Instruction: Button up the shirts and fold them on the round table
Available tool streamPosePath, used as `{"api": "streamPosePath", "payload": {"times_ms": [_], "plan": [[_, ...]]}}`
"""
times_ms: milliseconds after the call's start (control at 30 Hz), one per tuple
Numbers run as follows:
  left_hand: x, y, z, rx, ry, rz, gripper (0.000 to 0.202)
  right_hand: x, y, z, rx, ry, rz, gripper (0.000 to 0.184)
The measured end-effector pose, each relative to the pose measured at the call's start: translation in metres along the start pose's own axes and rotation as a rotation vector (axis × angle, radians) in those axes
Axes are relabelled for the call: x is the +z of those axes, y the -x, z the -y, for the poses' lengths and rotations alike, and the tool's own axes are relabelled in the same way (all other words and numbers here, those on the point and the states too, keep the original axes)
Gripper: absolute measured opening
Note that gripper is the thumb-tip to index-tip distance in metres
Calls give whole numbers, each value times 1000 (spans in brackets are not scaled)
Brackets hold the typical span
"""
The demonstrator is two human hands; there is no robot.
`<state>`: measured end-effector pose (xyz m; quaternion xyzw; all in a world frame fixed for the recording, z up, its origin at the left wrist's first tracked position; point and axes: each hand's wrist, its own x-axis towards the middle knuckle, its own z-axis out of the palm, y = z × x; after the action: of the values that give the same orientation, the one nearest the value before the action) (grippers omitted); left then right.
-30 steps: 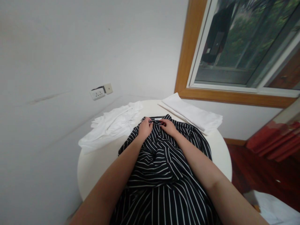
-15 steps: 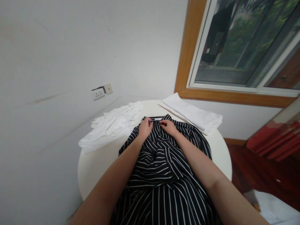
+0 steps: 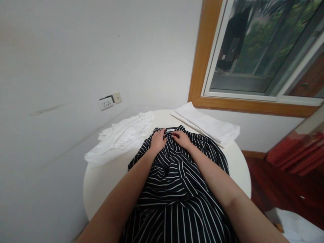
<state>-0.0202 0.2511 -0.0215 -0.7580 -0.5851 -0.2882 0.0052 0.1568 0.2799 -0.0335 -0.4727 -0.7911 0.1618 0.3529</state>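
Observation:
A black shirt with white stripes [image 3: 174, 184] lies rumpled on the round white table [image 3: 101, 189], its collar and pale label at the far end. My left hand [image 3: 158, 140] rests on the left side of the collar, its fingers stretched out and the thumb apart from them. On the right side of the neck opening, my right hand [image 3: 181, 139] pinches the cloth between curled fingers and thumb. Both forearms reach across the shirt. The lower part of the shirt runs toward me out of view.
Crumpled white cloth [image 3: 121, 136] lies at the table's left, against the wall. A folded white cloth [image 3: 206, 121] sits at the back right. Beyond are a wall socket [image 3: 105, 103] and a wood-framed window [image 3: 198, 64]. A white object [image 3: 296, 222] stands at lower right.
My left hand has loosened from a pinch, with its fingers now stretched out along the collar. My right hand stays almost in place on the shirt.

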Motion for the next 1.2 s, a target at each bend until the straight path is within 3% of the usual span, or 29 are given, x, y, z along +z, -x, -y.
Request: {"api": "streamPosePath", "payload": {"times_ms": [167, 500, 667, 1200], "plan": [[0, 2, -2, -3, -19, 9, 60, 3, 1, 5, -55, 136, 56, 41], [3, 4, 0, 64, 29, -9, 63, 5, 2, 3, -21, 82, -6, 36], [3, 4, 2, 64, 65, 0, 62, 6, 1, 3, -47, 94, 10, 29], [4, 2, 2, 76, 122, 22, 62, 2, 1, 6, -32, 115, 42, 29]]}}
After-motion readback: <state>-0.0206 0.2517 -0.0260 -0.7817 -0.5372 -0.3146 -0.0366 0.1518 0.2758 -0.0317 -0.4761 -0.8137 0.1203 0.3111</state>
